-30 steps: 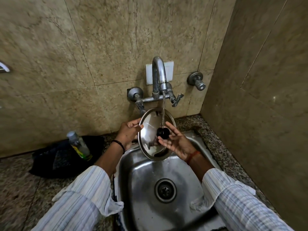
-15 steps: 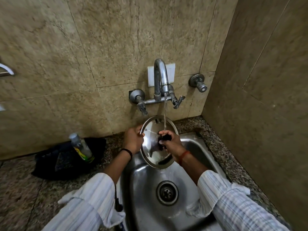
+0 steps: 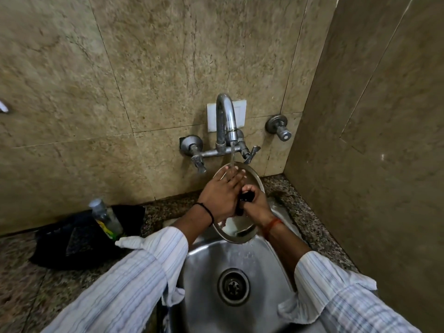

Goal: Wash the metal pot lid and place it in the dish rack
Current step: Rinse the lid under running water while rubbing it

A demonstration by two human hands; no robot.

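The round metal pot lid (image 3: 236, 230) is held tilted over the back of the steel sink (image 3: 206, 267), under the running tap (image 3: 225, 121). My right hand (image 3: 255, 204) is closed around the lid's black knob (image 3: 247, 196). My left hand (image 3: 223, 191) lies flat across the lid's upper face, fingers spread, with the water stream falling on the fingertips. Both hands hide most of the lid; only its top rim and lower part show. No dish rack is in view.
A clear bottle with a yellow-green label (image 3: 107, 218) stands against a black bag (image 3: 72, 241) on the granite counter (image 3: 21, 284) to the left. A wall valve (image 3: 278, 127) sits right of the tap. Tiled walls close in behind and to the right. The drain (image 3: 233, 286) is below.
My left hand moved from the lid's left rim onto its face, under the water. My right hand stays closed on the knob, which it took hold of a second ago.
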